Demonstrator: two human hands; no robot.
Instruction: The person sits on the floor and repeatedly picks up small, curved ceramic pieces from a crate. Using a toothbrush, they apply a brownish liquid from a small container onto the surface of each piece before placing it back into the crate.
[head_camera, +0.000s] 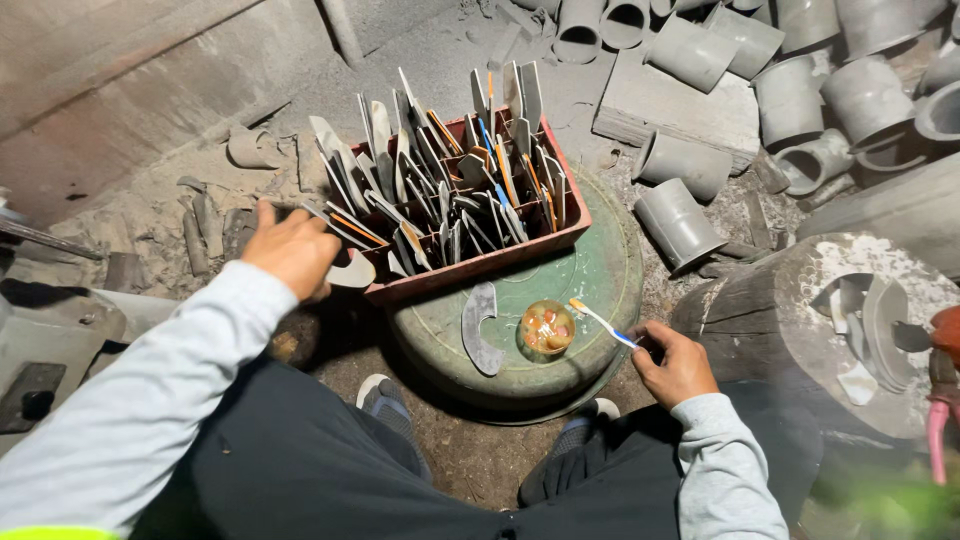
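Observation:
A red crate (520, 252) packed with several flat grey blades and thin tools rests on a round green drum lid (600, 290). My left hand (292, 250) reaches to the crate's left corner and closes on a pale flat blade (352, 272) there. My right hand (675, 362) holds a toothbrush (598, 320) by its blue handle, bristles pointing toward a small clear bowl (546, 328) with coloured bits inside. A curved grey blade (478, 328) lies on the lid beside the bowl.
Several grey clay cylinders (680, 222) lie scattered at the back right. A wooden stump (770, 320) with clay shards on top stands to the right. My shoes (385, 400) rest on the dirt floor under the drum. A dusty slab wall (120, 90) rises on the left.

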